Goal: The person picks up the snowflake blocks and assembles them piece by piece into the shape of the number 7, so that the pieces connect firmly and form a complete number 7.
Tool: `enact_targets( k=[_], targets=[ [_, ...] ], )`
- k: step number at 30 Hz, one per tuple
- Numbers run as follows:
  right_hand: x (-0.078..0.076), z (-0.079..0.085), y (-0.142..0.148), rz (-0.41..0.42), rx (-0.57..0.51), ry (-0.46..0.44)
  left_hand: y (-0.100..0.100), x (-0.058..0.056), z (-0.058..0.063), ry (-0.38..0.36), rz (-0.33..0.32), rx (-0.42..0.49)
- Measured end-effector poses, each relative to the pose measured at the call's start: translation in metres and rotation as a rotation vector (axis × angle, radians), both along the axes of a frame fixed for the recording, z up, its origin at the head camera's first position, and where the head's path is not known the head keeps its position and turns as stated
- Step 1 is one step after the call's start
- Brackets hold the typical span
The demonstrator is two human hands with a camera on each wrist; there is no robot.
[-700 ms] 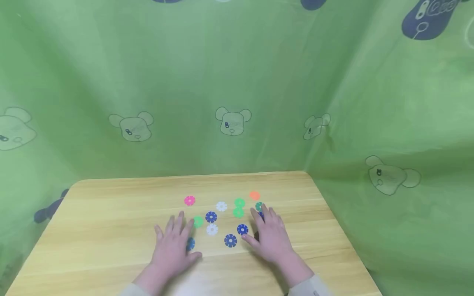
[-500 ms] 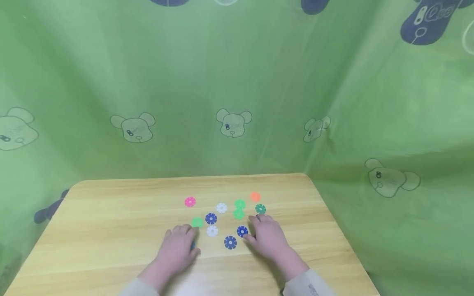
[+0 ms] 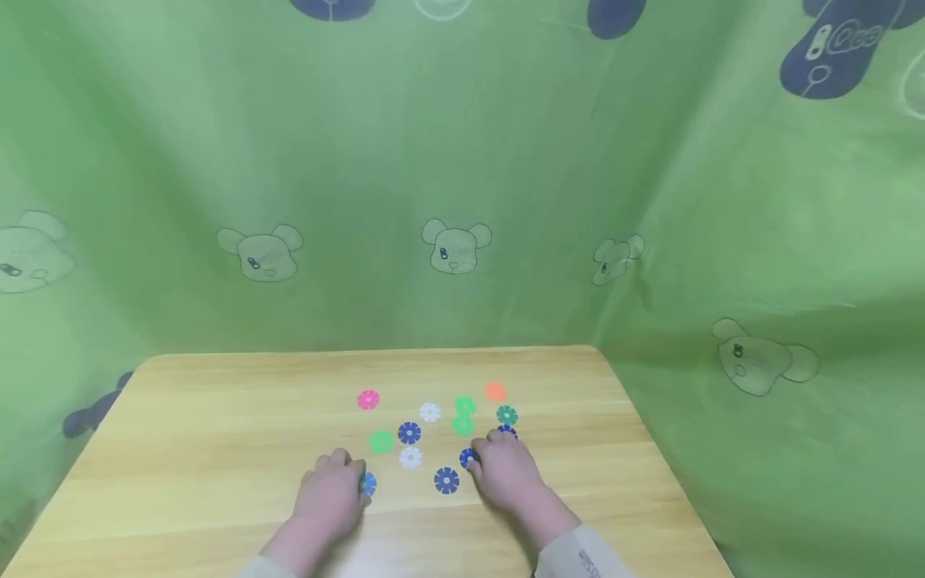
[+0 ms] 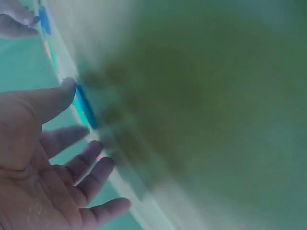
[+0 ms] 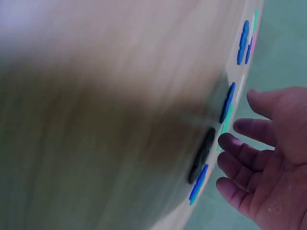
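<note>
With fingers loosely bent, the left hand (image 3: pixel 328 494) has thumb and forefinger at a round, notched, plastic-looking light-blue disc (image 3: pixel 372 482) at its 3 o'clock, and the right hand (image 3: pixel 506 472) likewise at a round, notched dark-blue disc (image 3: pixel 463 457) at its 10 o'clock; whether either is gripped I cannot tell. Such thin pieces might skid if fingertips pressed only 1 edge, the dark-blue disc then knocking the round mid-blue disc (image 3: pixel 439 480) near its 8 o'clock. On the pale wooden table (image 3: pixel 217 433), their round outlines point nowhere and show no long axis.
</note>
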State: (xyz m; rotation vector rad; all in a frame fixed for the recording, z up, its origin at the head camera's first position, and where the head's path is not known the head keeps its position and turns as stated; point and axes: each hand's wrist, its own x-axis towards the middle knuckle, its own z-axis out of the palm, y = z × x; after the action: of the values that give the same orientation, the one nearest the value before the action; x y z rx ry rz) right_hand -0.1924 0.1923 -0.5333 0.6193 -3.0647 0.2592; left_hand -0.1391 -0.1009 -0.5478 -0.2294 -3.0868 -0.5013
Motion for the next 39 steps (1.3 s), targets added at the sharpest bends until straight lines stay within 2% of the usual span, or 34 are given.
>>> enact_targets(
  k=[4,6,14,23,27,32,36,39],
  targets=[
    [0.003,-0.003,0.000,-0.030,0.015,-0.026,0.001,0.002,-0.005,0.000,-0.018,-0.010],
    [0.004,-0.005,-0.001,-0.037,0.013,-0.035,0.001,0.002,-0.005,-0.010,-0.005,0.008],
    [-0.001,-0.012,-0.003,-0.069,-0.083,-0.077,-0.002,-0.001,-0.005,-0.067,0.065,0.156],
    [-0.008,-0.018,-0.002,-0.081,-0.134,-0.055,-0.003,-0.001,-0.004,-0.061,0.053,0.174],
    [-0.012,-0.019,-0.001,-0.077,-0.138,-0.085,-0.003,0.000,-0.002,-0.082,0.054,0.208],
    [-0.015,-0.014,0.001,-0.102,-0.200,-0.152,-0.002,0.001,0.000,-0.103,0.067,0.349],
    [-0.012,-0.007,0.001,-0.120,-0.258,-0.192,0.000,0.001,0.006,-0.119,0.073,0.532],
    [-0.009,-0.003,-0.001,-0.119,-0.296,-0.185,0.001,0.000,0.013,-0.131,0.072,0.675]
  ],
)
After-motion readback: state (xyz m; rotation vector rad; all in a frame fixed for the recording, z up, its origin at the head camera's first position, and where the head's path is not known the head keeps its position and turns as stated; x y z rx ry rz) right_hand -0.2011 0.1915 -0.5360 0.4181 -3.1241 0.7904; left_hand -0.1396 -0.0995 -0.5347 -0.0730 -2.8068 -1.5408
